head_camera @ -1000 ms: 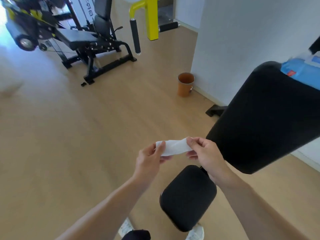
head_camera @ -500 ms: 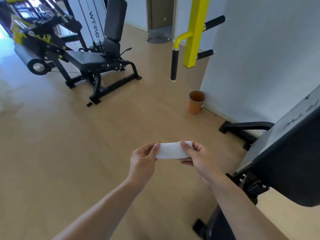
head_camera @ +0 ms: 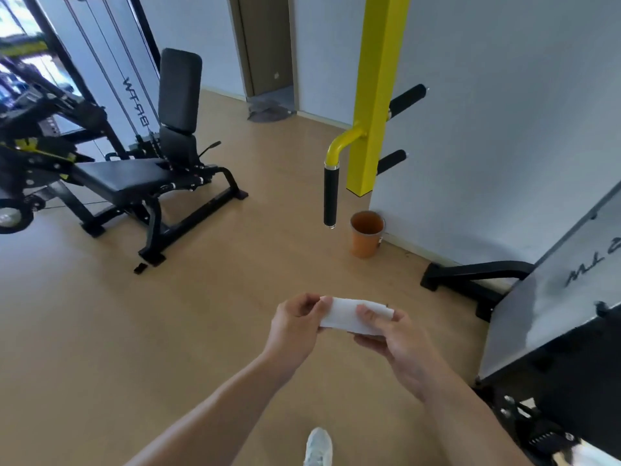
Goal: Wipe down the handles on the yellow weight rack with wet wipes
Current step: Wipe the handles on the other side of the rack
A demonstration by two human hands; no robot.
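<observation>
Gym floor (head_camera: 208, 331) ahead, yellow rack (head_camera: 379, 95) handle (head_camera: 330, 196) hanging well apart. Left hand (head_camera: 295, 327) and right hand (head_camera: 396, 341) are pinching a folded wet wipe (head_camera: 346, 317) by its ends; probably limp, light, slippery, so palming it around the grip looks easiest.

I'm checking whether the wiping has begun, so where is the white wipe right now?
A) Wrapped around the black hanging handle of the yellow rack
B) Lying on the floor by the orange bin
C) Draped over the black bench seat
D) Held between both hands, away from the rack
D: the wet wipe is pinched between the left hand and right hand, well short of the black handle on the yellow rack.
</observation>
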